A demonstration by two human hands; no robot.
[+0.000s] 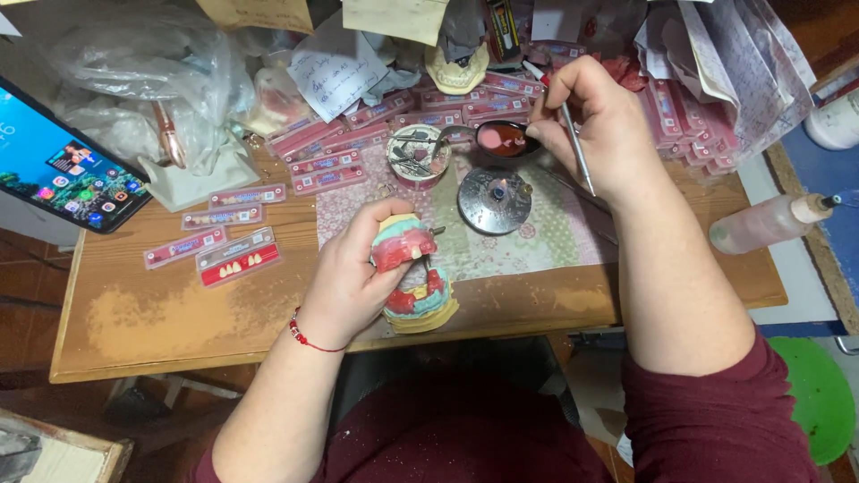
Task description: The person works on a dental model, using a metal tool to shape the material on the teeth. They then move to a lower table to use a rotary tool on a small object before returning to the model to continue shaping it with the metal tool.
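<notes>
Head view: my left hand (344, 286) is closed around the upper half of a dental model (403, 243), pink wax rim with one tooth set in it, held just above the lower half (420, 304), which rests on the desk (161, 313) at its near edge. I'd judge the plaster stiff but brittle and the wax soft and easily marked, so grip the plaster base, not the wax or tooth. My right hand (595, 125), further out, pinches a thin metal instrument (577, 148), tip near a small spoon of red wax (503, 139). Between the hands, a round metal burner lid (495, 199); beside the spoon, a tin of tools (418, 154). Left of my left hand, tooth cards (237, 264), beyond them a phone (67, 170).
</notes>
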